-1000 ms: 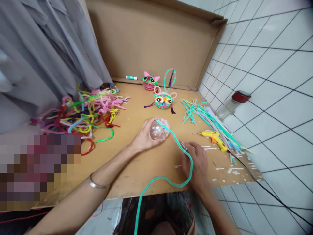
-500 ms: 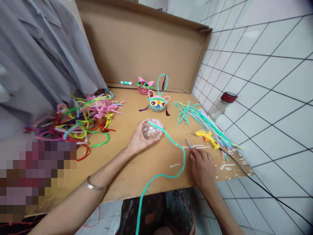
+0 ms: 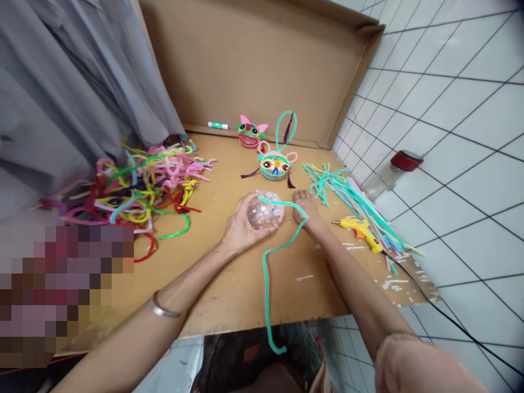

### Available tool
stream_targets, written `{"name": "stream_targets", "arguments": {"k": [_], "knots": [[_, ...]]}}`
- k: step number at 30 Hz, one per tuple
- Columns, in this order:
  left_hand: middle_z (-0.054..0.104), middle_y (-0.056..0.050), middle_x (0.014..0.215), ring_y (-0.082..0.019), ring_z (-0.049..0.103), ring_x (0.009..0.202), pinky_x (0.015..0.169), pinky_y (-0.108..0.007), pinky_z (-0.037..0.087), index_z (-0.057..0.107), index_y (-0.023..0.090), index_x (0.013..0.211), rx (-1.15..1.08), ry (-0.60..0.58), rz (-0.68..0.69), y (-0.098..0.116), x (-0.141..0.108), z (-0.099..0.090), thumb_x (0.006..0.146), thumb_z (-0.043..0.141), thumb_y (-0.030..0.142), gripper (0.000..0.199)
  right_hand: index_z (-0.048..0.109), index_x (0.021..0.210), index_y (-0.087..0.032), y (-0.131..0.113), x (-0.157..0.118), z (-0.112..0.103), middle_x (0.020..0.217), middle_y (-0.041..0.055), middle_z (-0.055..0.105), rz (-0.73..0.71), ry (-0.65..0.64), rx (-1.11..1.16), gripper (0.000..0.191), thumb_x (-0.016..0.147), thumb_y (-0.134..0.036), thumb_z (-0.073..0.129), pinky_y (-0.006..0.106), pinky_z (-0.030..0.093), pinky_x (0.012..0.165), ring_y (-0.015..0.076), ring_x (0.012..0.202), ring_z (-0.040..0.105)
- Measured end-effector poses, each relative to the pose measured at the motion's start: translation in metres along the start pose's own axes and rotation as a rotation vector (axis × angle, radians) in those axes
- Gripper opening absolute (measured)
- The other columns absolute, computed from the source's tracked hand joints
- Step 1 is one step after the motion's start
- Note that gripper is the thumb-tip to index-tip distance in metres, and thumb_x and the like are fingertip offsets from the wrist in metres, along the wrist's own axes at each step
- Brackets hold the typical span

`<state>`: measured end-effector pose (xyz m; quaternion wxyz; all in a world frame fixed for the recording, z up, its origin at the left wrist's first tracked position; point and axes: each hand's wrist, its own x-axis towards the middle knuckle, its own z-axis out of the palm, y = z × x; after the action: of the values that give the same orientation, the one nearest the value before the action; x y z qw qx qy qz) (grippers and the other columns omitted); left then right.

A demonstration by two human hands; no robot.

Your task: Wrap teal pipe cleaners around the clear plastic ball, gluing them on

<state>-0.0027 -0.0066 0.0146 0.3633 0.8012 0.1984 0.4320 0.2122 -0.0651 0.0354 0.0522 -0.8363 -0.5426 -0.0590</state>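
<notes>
My left hand (image 3: 242, 229) is curled round the left side of a clear ball (image 3: 266, 213) with small coloured specks. A long turquoise pipe cleaner (image 3: 266, 273) starts on top of the ball, passes over my right wrist and hangs past the table's front edge. Just right of the ball, my right hand (image 3: 305, 206) rests on the table, its fingers curled; what they hold, if anything, is hidden. No scissors show now. Behind the ball stands a decorated animal head (image 3: 274, 165) with pink ears, a turquoise loop and tassels.
Tangled pipe cleaners (image 3: 143, 183) lie at the left. A pink-eared red head (image 3: 249, 134) and a glue stick (image 3: 218, 125) are at the back. To the right are straight pipe cleaners (image 3: 368, 207), a yellow glue gun (image 3: 360, 230) with its cord, and a red-lidded jar (image 3: 388, 173).
My right hand has moved forward and left, beside the ball, and the scissors it held are out of sight. The pipe cleaner has shifted, its free end now visible. The view has turned slightly.
</notes>
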Motion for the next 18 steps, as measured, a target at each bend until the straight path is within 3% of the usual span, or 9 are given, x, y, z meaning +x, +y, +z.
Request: {"name": "stream_targets", "arguments": {"k": [3,5,7,8,10,12,14,16,18], "knots": [[0.057,-0.007,0.138,-0.035,0.057,0.126,0.107,-0.055,0.049,0.046,0.03,0.133,-0.021,0.01,0.017,-0.002,0.001,0.0,0.061,0.086,0.035,0.083,0.071,0.108,-0.006,-0.005,-0.015,-0.012,0.108,0.0237,0.074,-0.075,-0.002,0.014,0.038,0.085,-0.003,0.041,0.047,0.036,0.109,0.0306,0.113,0.063],[0.056,-0.008,0.138,-0.035,0.058,0.125,0.107,-0.054,0.049,0.046,0.03,0.134,-0.025,0.013,0.007,-0.004,0.002,0.0,0.06,0.087,0.037,0.085,0.073,0.1,-0.014,-0.006,-0.044,-0.024,0.083,0.0128,0.076,-0.175,0.002,0.064,0.031,0.086,-0.008,0.047,0.041,0.042,0.103,0.0245,0.089,0.069],[0.055,-0.009,0.14,-0.035,0.057,0.125,0.107,-0.054,0.049,0.046,0.027,0.135,-0.02,0.019,-0.011,-0.006,0.003,0.0,0.059,0.088,0.038,0.087,0.073,0.103,-0.019,-0.002,-0.083,-0.035,0.066,0.001,0.069,-0.243,0.03,0.163,0.027,0.091,-0.02,0.049,0.029,0.05,0.078,0.0161,0.063,0.062],[0.054,-0.011,0.141,-0.035,0.056,0.126,0.107,-0.054,0.048,0.045,0.026,0.135,-0.016,0.021,-0.021,-0.006,0.003,0.0,0.059,0.088,0.038,0.088,0.073,0.107,-0.019,0.002,-0.102,-0.039,0.059,-0.0025,0.063,-0.233,0.12,0.313,0.027,0.092,-0.026,0.052,0.026,0.047,0.064,0.0138,0.053,0.056],[0.053,-0.013,0.143,-0.036,0.055,0.128,0.109,-0.055,0.046,0.045,0.022,0.136,-0.013,0.014,-0.041,-0.006,0.003,0.0,0.059,0.088,0.038,0.089,0.073,0.106,-0.019,0.01,-0.134,-0.043,0.052,-0.006,0.054,-0.166,0.321,0.524,0.025,0.092,-0.03,0.055,0.024,0.042,0.053,0.0118,0.045,0.048],[0.053,-0.014,0.142,-0.036,0.054,0.128,0.11,-0.056,0.045,0.045,0.021,0.136,-0.021,-0.003,-0.063,-0.005,0.003,-0.001,0.059,0.087,0.039,0.089,0.073,0.1,-0.019,0.018,-0.149,-0.04,0.063,-0.0016,0.062,-0.139,0.41,0.616,0.022,0.092,-0.029,0.055,0.026,0.048,0.059,0.0142,0.057,0.057],[0.054,-0.013,0.142,-0.035,0.055,0.128,0.109,-0.054,0.046,0.046,0.023,0.135,-0.028,-0.007,-0.083,-0.003,0.003,0.0,0.058,0.087,0.039,0.089,0.072,0.101,-0.019,0.021,-0.147,-0.031,0.088,0.007,0.072,-0.175,0.356,0.631,0.024,0.093,-0.029,0.052,0.033,0.054,0.076,0.0199,0.081,0.067],[0.054,-0.012,0.141,-0.034,0.056,0.128,0.108,-0.052,0.048,0.046,0.026,0.134,-0.025,0.002,-0.093,-0.001,0.002,0.0,0.057,0.086,0.039,0.088,0.07,0.111,-0.019,0.019,-0.13,-0.021,0.111,0.0133,0.071,-0.225,0.248,0.61,0.032,0.095,-0.028,0.044,0.042,0.052,0.093,0.025,0.104,0.065],[0.054,-0.012,0.141,-0.034,0.056,0.128,0.108,-0.051,0.048,0.046,0.026,0.134,-0.018,0.007,-0.103,-0.001,0.002,0.0,0.057,0.086,0.038,0.088,0.066,0.12,-0.02,0.013,-0.104,-0.014,0.122,0.0141,0.069,-0.248,0.197,0.582,0.039,0.094,-0.027,0.038,0.047,0.047,0.104,0.0266,0.115,0.062]]}}
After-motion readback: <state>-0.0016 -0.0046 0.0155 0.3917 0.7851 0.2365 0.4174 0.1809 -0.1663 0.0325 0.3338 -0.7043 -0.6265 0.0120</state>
